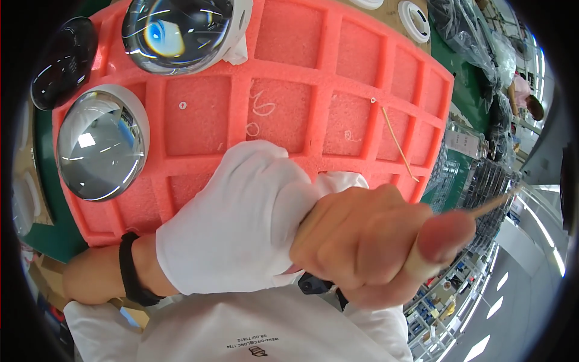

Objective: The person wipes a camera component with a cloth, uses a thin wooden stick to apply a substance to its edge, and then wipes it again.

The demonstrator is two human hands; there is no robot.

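Note:
My left hand (241, 211), in a white glove, is closed in front of my chest. Its fingertips are hidden behind my right hand, so what it holds does not show. A bit of white material (342, 179) pokes out just beyond both hands; I cannot tell whether it is cloth or glove. My bare right hand (368, 244) overlaps the left and pinches a thin wooden stick (496, 203), which points out to the right. Both hands are over the near part of a pink foam tray (241, 114) with square compartments.
Large clear domed lenses (102, 145) (181, 36) sit at the tray's left and far left, beside a dark dome (65, 63). Another thin stick (399, 145) and small white rings lie on the tray. A white ring (414, 22) and plastic bags (467, 36) are at the far right.

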